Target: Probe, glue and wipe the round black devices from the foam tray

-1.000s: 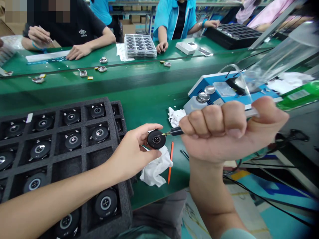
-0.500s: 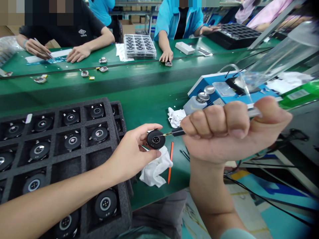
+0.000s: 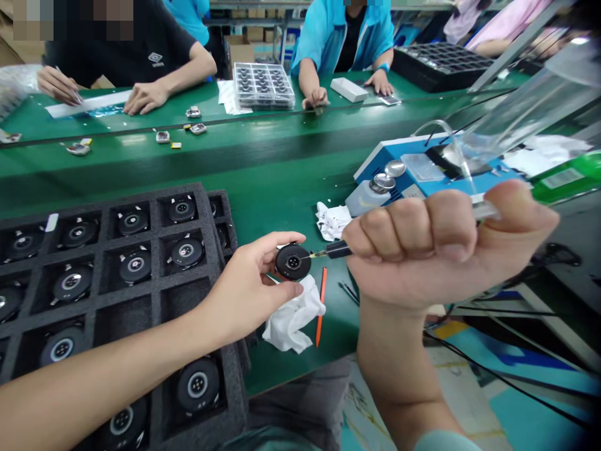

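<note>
Black and round, the disc [image 3: 292, 272] sits near the centre of the frame, pinched between the thumb and fingers of the left hand [image 3: 253, 285]. Right of centre, the fingers of the right hand [image 3: 422, 244] are curled together, clamped around a dispenser [image 3: 339, 250]. Its thin tip points left at the disc's face; whether the two touch is too fine to tell. Just below the disc, a white cloth [image 3: 292, 322] lies on the green table [image 3: 282, 200], with an orange stick [image 3: 322, 307] beside it. At the lower left, a foam tray [image 3: 213, 250] holds more discs [image 3: 197, 385]. Above the right hand, a bottle [image 3: 366, 198] stands between a crumpled tissue [image 3: 332, 220] and a blue machine [image 3: 382, 164]. At the upper left, a co-worker's hand [image 3: 59, 84] is over a white strip [image 3: 101, 102].
</note>
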`<action>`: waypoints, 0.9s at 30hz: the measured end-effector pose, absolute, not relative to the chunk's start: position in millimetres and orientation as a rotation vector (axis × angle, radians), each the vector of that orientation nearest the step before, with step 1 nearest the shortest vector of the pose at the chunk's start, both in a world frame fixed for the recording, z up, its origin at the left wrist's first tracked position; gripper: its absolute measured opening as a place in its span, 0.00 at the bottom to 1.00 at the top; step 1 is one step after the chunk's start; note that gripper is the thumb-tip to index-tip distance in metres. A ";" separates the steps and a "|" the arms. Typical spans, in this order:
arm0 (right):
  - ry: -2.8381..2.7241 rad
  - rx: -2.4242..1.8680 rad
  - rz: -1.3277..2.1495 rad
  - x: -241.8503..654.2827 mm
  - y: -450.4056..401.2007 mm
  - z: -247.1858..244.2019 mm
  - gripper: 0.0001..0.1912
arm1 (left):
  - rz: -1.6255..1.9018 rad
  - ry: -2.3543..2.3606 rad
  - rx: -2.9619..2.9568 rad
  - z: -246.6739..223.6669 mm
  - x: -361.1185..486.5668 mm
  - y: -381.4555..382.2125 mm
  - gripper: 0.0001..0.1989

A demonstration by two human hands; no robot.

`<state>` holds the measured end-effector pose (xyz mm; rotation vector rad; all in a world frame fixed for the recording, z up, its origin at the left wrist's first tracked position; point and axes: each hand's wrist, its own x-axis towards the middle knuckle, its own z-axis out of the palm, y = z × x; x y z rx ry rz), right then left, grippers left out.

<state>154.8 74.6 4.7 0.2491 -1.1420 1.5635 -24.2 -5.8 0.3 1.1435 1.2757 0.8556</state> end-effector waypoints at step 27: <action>-1.167 0.296 1.676 160.5 76.2 -3.8 0.30 | 0.874 1.285 1.146 0.9 -23.6 -5.8 0.31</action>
